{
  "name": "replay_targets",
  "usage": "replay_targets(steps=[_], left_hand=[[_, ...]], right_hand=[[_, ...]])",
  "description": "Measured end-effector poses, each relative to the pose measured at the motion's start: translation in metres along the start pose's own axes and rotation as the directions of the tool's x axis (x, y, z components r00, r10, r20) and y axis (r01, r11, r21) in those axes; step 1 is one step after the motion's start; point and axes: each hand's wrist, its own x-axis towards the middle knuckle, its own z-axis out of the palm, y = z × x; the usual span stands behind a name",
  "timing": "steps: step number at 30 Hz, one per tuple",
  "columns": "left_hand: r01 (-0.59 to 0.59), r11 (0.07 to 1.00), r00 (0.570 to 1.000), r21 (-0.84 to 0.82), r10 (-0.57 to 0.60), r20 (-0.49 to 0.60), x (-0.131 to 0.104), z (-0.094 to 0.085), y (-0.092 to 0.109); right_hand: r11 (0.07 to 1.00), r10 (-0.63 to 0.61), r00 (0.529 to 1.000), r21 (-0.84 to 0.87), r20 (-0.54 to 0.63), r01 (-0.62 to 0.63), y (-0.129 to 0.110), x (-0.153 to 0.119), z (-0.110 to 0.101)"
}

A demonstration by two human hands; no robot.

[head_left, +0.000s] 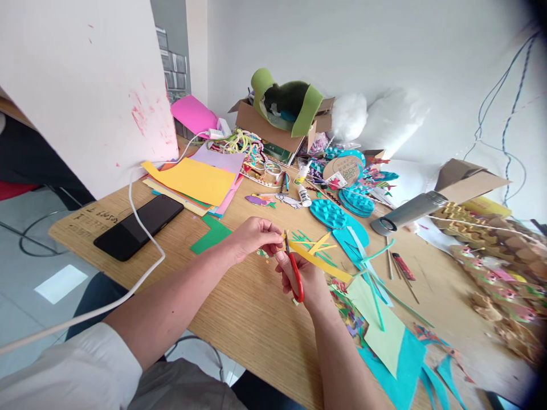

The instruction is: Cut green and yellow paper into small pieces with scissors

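My right hand is closed on a pair of scissors with red handles, blades pointing away from me. At the blades, the fingertips of my left hand pinch the end of a yellow paper strip, which runs off to the right behind the scissors. Exactly where the blades meet the paper is hard to see. Thin green and yellow paper strips lie just beyond my hands. Tiny paper bits are scattered below my left fingers, and a green paper piece rests left of them.
A black phone and a white cable are on the left, near stacked coloured paper. Glue bottles, blue egg-carton pieces and a metal flask stand farther back. Paper scraps cover the right side.
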Motion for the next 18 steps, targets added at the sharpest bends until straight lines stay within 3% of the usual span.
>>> replay_targets(steps=[18], left_hand=[[-0.013, 1.000, 1.000, -0.022, 0.013, -0.011, 0.0007, 0.0002, 0.0006]], right_hand=[[1.000, -0.003, 1.000, 0.000, 0.013, 0.003, 0.0020, 0.0000, -0.0010]])
